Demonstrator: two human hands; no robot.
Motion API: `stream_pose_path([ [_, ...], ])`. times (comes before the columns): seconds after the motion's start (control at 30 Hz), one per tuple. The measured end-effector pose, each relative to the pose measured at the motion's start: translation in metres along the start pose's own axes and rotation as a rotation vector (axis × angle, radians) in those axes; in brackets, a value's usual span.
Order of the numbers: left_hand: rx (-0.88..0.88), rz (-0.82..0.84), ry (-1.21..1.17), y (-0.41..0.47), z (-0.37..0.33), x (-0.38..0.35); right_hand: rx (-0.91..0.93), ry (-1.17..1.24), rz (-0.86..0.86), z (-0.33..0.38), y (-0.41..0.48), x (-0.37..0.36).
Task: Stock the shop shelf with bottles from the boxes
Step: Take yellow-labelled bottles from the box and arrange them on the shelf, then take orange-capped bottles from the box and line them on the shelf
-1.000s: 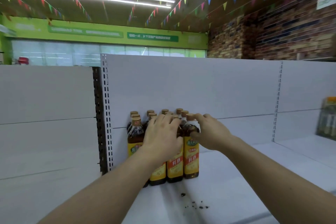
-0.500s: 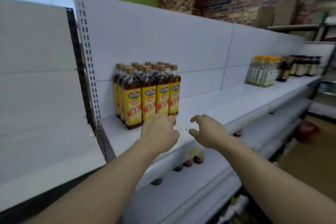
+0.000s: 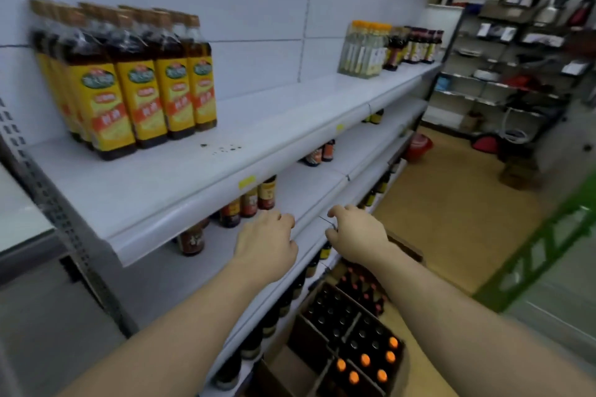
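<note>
Several dark bottles with yellow labels (image 3: 138, 87) stand in a tight block at the left end of the white top shelf (image 3: 290, 113). My left hand (image 3: 266, 240) and my right hand (image 3: 356, 232) hover empty, fingers loosely apart, in front of the lower shelf edge, well below and to the right of that block. Under my arms, on the floor, an open cardboard box (image 3: 351, 342) holds several bottles with dark and orange caps in dividers.
Lower shelves (image 3: 309, 190) carry scattered dark bottles. Clear bottles with orange caps (image 3: 362, 48) and dark ones stand farther right on the top shelf. A red bucket (image 3: 419, 147) and metal racks (image 3: 516, 58) sit down the aisle. Small dark specks lie on the top shelf.
Both hands have let go of the yellow-label bottles and dropped away from the top shelf. My view has swung down and right, bringing the floor box into sight.
</note>
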State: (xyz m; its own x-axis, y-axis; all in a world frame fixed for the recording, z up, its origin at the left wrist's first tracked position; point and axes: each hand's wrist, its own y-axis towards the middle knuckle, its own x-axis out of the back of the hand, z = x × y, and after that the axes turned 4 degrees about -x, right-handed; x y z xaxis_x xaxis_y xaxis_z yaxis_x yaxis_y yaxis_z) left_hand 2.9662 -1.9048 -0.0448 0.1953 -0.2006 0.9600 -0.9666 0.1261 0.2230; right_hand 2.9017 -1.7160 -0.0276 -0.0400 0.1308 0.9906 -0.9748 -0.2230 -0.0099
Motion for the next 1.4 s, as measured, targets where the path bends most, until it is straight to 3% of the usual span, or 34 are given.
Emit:
stream_pose_path([
  [0.23,0.018,0.219,0.05,0.022,-0.052,-0.081,-0.118,0.014,0.145,-0.091,-0.032,-0.067],
  [0.73,0.085,0.518,0.106,0.067,-0.199,-0.226,-0.153,0.124,0.405,-0.283,-0.024,-0.157],
  [1.03,0.022,0.706,-0.017,0.08,-0.205,-0.312,-0.305,0.205,0.542,-0.325,-0.03,-0.229],
  [1.4,-0.197,0.97,-0.028,0.084,-0.143,-0.477,-0.658,0.346,0.596,-0.316,-0.021,-0.391],
])
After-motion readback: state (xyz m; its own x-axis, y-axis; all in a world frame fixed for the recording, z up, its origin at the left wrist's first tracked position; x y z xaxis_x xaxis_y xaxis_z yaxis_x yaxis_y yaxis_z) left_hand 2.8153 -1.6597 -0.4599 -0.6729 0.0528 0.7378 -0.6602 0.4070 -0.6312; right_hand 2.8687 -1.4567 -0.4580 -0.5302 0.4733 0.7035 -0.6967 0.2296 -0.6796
